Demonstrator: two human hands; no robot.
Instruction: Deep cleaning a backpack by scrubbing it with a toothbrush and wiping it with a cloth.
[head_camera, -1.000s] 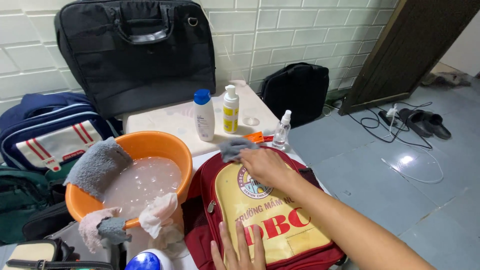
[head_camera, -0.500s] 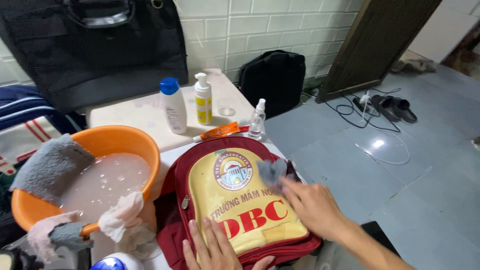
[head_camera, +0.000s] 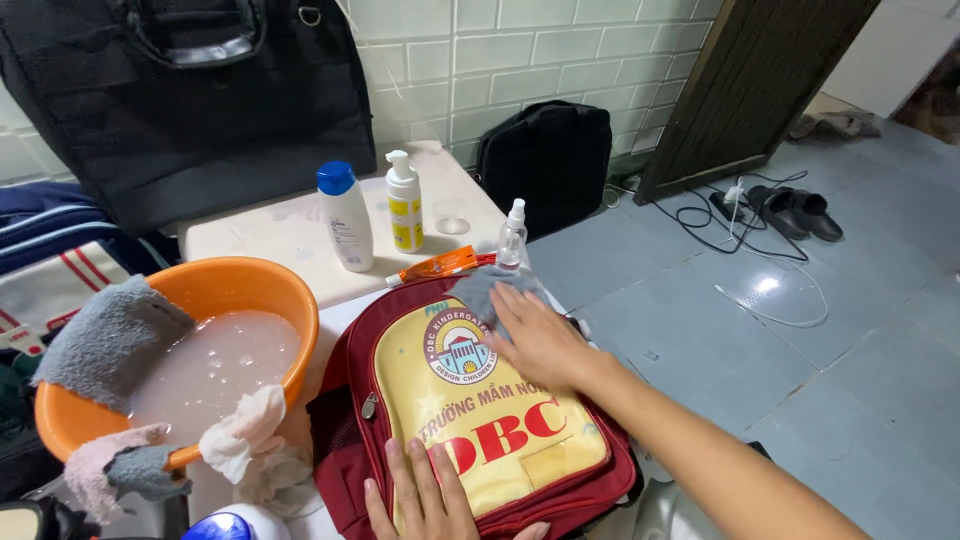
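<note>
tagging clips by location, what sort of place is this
Likely a home washing corner: pale tiled wall, grey tiled floor, an orange plastic basin of soapy water, and black slip-on shoes beside a doorway.

The right hand (head_camera: 540, 340) presses a grey cloth (head_camera: 480, 288) onto the red-and-yellow backpack (head_camera: 480, 420), the left hand (head_camera: 430, 495) flat on its lower edge, beside an orange basin (head_camera: 290, 300) of soapy water.

Backpack (head_camera: 480, 420) right of basin (head_camera: 270, 290); bottles (head_camera: 345, 215) behind; both hands on backpack.
</note>
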